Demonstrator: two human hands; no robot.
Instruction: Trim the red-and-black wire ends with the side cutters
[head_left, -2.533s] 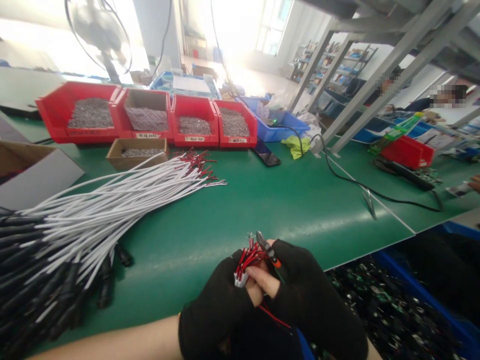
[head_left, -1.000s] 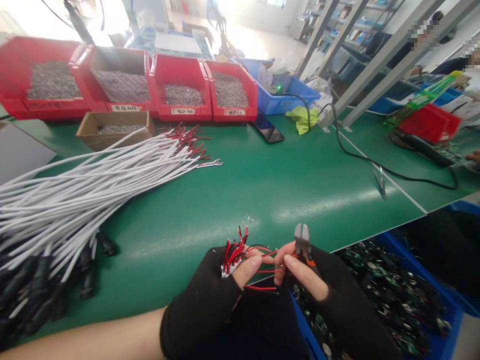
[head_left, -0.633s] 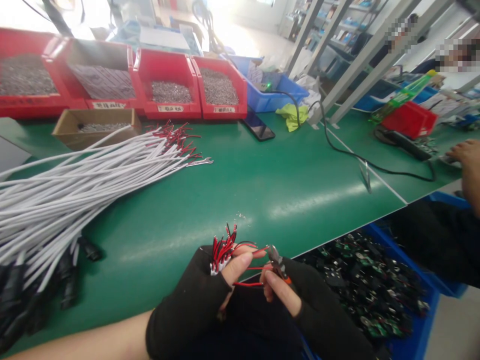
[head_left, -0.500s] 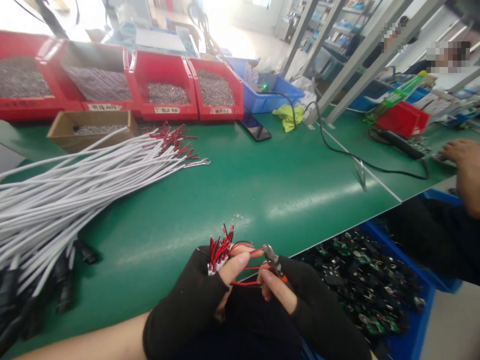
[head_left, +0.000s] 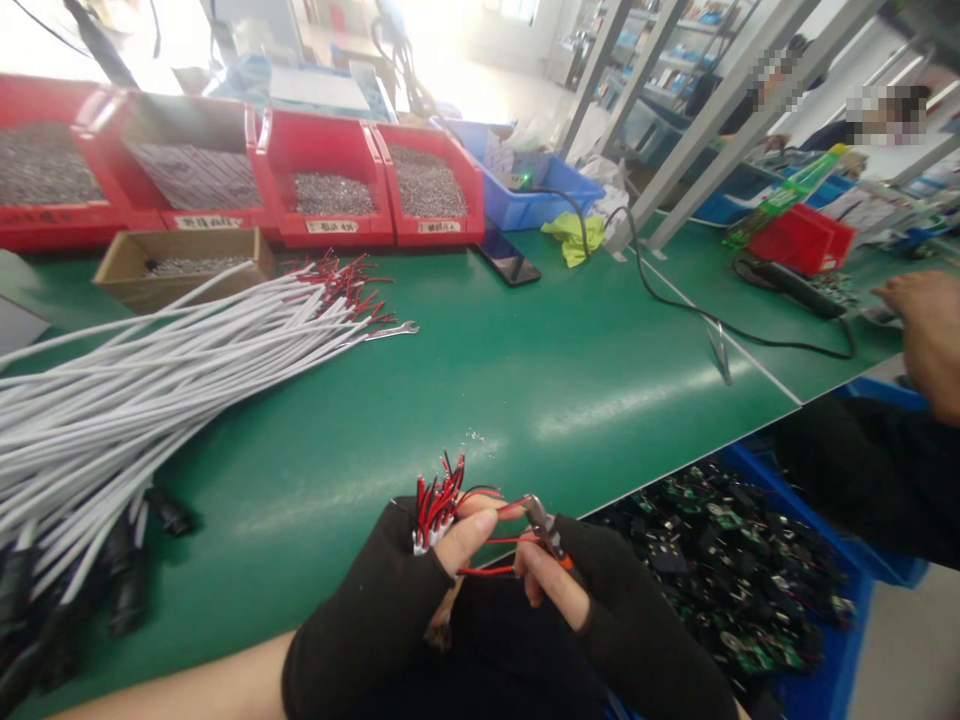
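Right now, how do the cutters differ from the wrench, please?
The cutters are held in the right hand; the wrench lies on the green table. The cutters have orange on the handle; the wrench looks all silvery. The cutters' tip is at a red wire; the wrench is by the white cables. Both have metal heads.

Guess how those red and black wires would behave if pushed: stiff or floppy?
The red and black wires would probably bend easily, being thin, with some visibly curved. They may spring back somewhat, since short ends stand up from the left hand. They look light, being so slender.
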